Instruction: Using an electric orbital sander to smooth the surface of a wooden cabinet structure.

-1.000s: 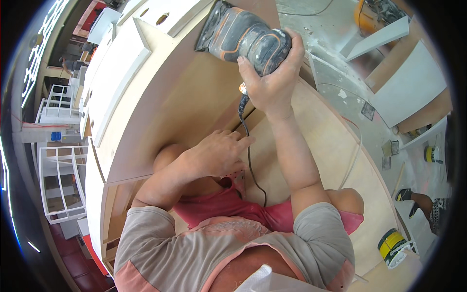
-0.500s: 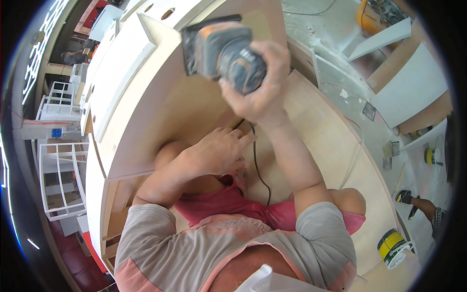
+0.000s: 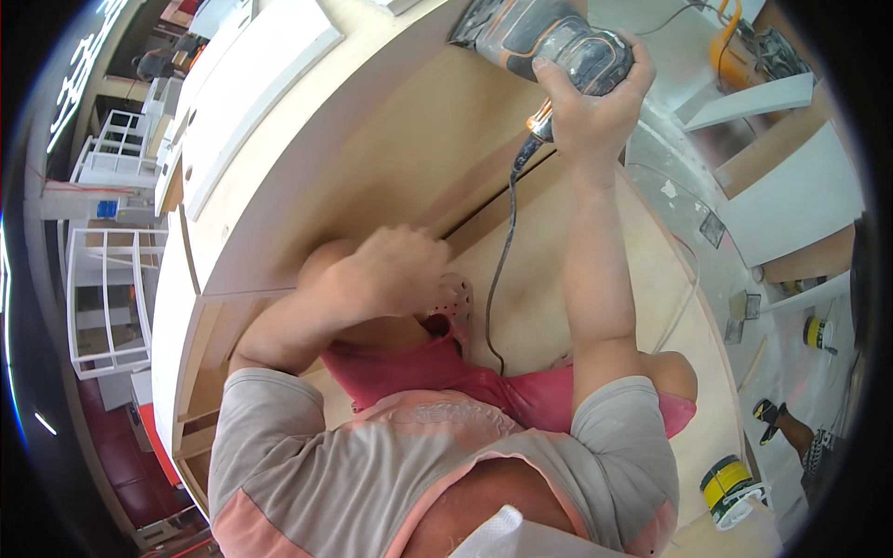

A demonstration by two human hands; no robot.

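Observation:
My right hand (image 3: 595,112) is wrapped round the body of an electric sander (image 3: 549,42), orange and dark grey with dust on it. The sander's flat pad lies at the curved wooden panel (image 3: 372,139), near the upper edge of the view. From its rear end a black power cord (image 3: 507,242) hangs down in a curve to the pale wooden board. My left hand (image 3: 395,270) is raised over my bent knee, beside the lower part of the curved panel. Its fingers are bent and smeared by motion, and nothing shows in them.
A broad wooden board (image 3: 539,316) with a curved edge lies under my legs. A yellow-and-black tub (image 3: 730,484) stands at the lower right. Cut panels (image 3: 800,205) and an orange machine (image 3: 749,46) lie on the right. Another person's foot (image 3: 770,418) shows at far right. White frames (image 3: 112,302) stand left.
My right hand has carried the sander up and to the right along the curved panel, drawing the cord with it. My left hand has shifted slightly left, its fingers now more curled.

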